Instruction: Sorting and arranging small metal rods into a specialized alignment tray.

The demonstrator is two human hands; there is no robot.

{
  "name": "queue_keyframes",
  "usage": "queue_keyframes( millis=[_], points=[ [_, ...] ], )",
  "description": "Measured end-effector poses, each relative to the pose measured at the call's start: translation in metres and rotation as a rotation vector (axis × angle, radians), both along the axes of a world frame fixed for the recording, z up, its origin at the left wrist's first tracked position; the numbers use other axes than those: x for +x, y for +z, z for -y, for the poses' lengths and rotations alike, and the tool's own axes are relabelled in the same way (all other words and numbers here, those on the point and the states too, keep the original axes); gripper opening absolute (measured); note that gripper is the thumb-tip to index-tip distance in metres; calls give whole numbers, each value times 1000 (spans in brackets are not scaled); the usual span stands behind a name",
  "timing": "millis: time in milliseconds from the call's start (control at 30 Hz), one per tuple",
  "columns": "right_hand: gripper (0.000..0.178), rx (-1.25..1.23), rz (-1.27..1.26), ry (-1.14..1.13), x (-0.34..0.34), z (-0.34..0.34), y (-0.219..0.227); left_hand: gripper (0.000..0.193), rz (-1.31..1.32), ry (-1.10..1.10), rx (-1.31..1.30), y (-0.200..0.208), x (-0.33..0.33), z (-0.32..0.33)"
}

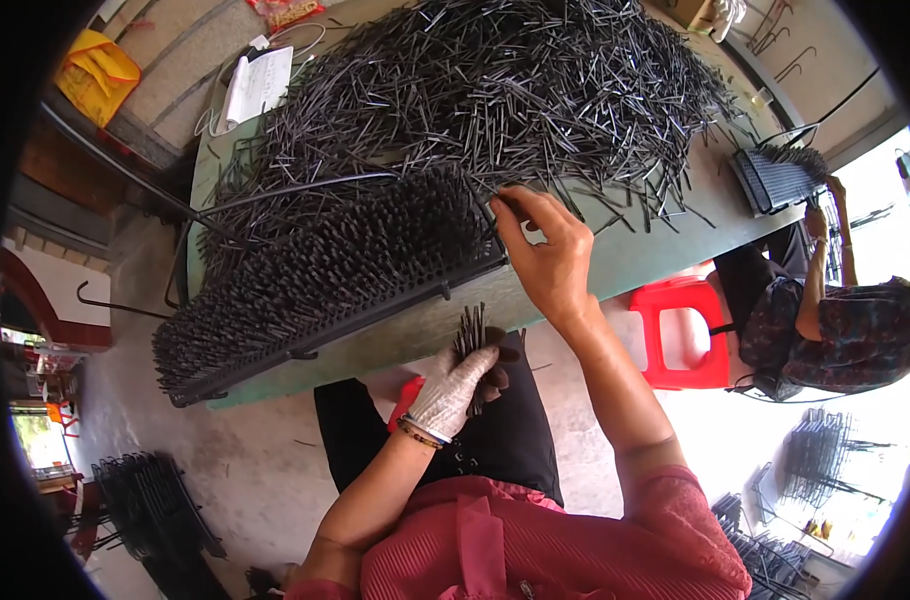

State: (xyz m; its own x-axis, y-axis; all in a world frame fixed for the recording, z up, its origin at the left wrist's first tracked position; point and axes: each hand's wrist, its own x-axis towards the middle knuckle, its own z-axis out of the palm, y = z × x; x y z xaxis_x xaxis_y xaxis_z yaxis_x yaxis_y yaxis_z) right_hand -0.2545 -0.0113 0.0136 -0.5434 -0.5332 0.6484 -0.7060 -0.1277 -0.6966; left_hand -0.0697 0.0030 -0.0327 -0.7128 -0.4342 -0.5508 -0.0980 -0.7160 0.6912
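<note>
A long black rack (305, 355) packed with rows of short upright black rods (325, 265) lies slantwise along the table's near edge. My left hand (455, 390), in a pale work glove with dark fingertips, is closed round a bundle of thin black rods (469, 335) below the rack. At the rack's right end is my bare right hand (550, 250), its thumb and forefinger pinched together beside the outermost rods. Whatever lies between those fingertips is too small and dark to make out.
A large heap of loose black rods (515, 90) covers the green table (635, 245). A notebook (260, 85) lies at the far left. To the right, a co-worker (845, 320) handles a smaller rack (780, 180) near a red stool (680, 335). More black racks (160, 515) stand on the floor.
</note>
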Motion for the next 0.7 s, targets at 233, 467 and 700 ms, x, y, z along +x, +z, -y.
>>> queue_keyframes(
  millis=[233,467,700],
  points=[
    [16,90,-121,-6,3,3,-15,29,-27,-22,36,6,2,2],
    [21,136,-228,44,4,0,-24,28,-53,-34,55,-1,7,3],
    [16,76,-65,-15,-1,-10,-24,27,-98,-12,55,2,8,2]
  ],
)
